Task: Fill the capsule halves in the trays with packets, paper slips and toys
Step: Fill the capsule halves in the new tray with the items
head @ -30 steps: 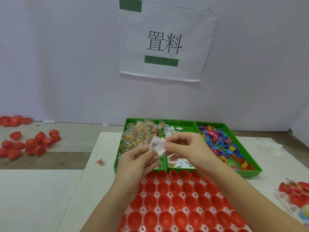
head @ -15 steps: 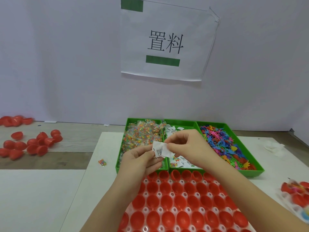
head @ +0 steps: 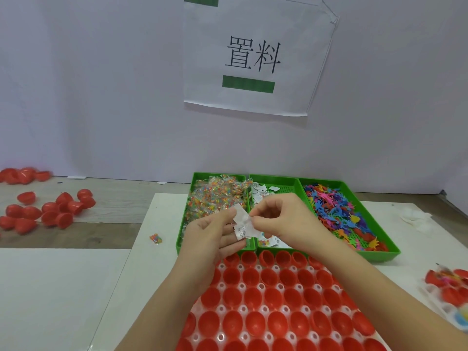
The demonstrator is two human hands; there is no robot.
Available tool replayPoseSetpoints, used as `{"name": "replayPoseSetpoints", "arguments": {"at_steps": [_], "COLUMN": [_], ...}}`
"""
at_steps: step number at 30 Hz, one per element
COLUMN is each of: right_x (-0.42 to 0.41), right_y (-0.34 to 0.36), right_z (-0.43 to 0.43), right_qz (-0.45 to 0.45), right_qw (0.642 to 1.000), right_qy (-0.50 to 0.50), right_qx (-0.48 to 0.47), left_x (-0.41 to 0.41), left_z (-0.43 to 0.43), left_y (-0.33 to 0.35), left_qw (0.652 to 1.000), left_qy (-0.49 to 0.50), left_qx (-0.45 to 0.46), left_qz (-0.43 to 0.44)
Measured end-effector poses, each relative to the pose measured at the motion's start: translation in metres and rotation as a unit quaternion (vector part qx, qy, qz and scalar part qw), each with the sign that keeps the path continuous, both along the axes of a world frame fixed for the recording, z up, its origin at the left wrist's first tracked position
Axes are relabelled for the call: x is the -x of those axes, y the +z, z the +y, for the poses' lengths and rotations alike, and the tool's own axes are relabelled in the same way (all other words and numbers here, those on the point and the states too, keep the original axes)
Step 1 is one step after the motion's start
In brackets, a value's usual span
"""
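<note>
- Left grip (head: 212,239) holds a bunch of paper slips (head: 243,230) above the tray's (head: 242,308) far edge; right grip (head: 281,221) pinches the top one.
- Step, seemingly: separating one slip.
- Next: drop it into an empty capsule half (head: 250,276).

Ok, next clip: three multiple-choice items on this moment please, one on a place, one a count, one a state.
1. Where do the colourful toys lie?
A) left bin
B) middle bin
C) right bin

2. How many green bins stand side by side?
A) two
B) three
C) four

3. What are the left hand and right hand doing?
A) lying flat on the table
B) pinching paper slips
C) each holding a toy

Answers:
1 C, the toys fill the rightmost bin.
2 B, three stand wall to wall.
3 B, both hands pinch the slips held between them.
</note>
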State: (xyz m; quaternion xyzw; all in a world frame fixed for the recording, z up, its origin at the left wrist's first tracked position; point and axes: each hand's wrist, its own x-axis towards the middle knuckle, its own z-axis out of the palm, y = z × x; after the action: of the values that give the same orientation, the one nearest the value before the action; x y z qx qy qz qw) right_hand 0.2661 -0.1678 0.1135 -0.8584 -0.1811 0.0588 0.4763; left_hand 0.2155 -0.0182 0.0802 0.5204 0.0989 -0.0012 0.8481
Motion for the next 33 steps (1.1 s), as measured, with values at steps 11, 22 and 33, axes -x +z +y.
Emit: {"name": "replayPoseSetpoints", "arguments": {"at_steps": [11,22,33], "right_x": [-0.026,0.007,-0.02], "right_y": [-0.005,-0.017,-0.031], "right_z": [-0.029,-0.015,-0.022], "right_qz": [-0.012,0.036,-0.025], "right_qw": [0.994,0.991,0.986], "right_qy": [-0.11,-0.031,-0.157], "right_qx": [0.005,-0.129,-0.04], "left_x": [-0.004,-0.001,-0.001], "left_z": [0.008,-0.003,-0.004], "left_y": [-0.003,-0.01,-0.012], "left_qw": [0.996,0.998,0.997], "left_qy": [0.074,0.052,0.069], "left_qx": [0.056,0.003,0.013], "left_qz": [0.002,-0.019,-0.017]}}
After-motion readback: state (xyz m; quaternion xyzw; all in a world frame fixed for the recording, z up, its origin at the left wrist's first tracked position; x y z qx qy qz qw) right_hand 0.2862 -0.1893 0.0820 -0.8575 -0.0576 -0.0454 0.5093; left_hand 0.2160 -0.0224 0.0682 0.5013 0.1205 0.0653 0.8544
